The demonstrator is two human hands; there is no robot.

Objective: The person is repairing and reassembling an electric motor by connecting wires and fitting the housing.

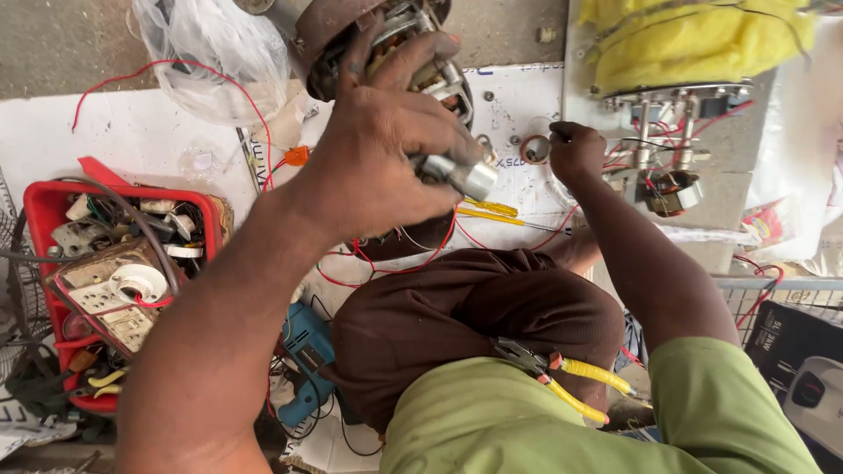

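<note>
Motor: fan motor [399, 35] with brown housing and bare metal core, raised at 12 o'clock of the view, tilted toward the camera.
Left hand: left hand [382, 154] wraps the lower end of the motor from below, fingers curled around it, thumb side pressing a silver cylindrical shaft end [465, 175] that sticks out at 4 o'clock of the hand.
Right hand: right hand [575, 149] reaches out to 1 o'clock, fingers bunched on a small round bushing [535, 149] lying on the white board [114, 132]; whether it pinches or only touches the ring, I cannot tell.
Wires: red wires [413, 263] hang from the motor and loop over the board at 6 o'clock of the left hand.
Screwdriver: yellow-handled screwdriver [492, 211] lies on the board just beside the silver shaft end, between the two forearms.
Pliers: yellow-handled pliers [562, 377] rest on the lap at 5 o'clock.
Basket: red basket [39, 206] of sockets and spare parts sits at 9 o'clock, well apart from both hands.
Drill: blue drill [303, 351] lies at 7 o'clock beside the knee.
Second motor: yellow-wrapped motor [685, 44] stands at 2 o'clock, near the right hand.
</note>
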